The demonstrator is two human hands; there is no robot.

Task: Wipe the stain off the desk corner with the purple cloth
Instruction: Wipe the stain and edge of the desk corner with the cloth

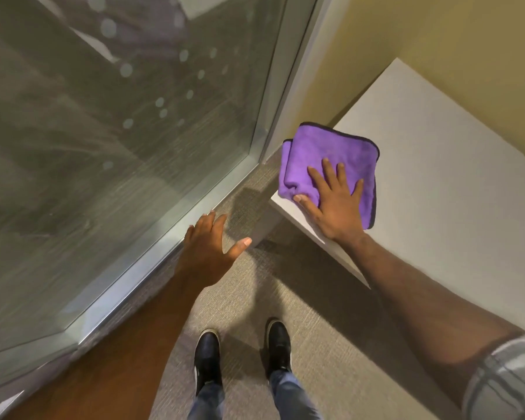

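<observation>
Cloth (331, 159), folded thick, lies on near corner of white surface (437, 192), left edge overhanging slightly. Right hand (335, 204) flat on top, fingers (328, 169) spread apart, palm pressing down, not pinching; spreads pressure for scrubbing, probably. Stain not visible, likely under cloth. Left hand (208, 244) hangs free over carpet (285, 298), fingers loosely apart, holding nothing, seemingly for balance. Glass wall (119, 131) close on left, shoes (208, 356) planted facing corner. Wiping looks underway.

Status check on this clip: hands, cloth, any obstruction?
Right hand flat on purple cloth at desk corner. Left hand free, open. Stain not visible. Nothing obstructing.
</observation>
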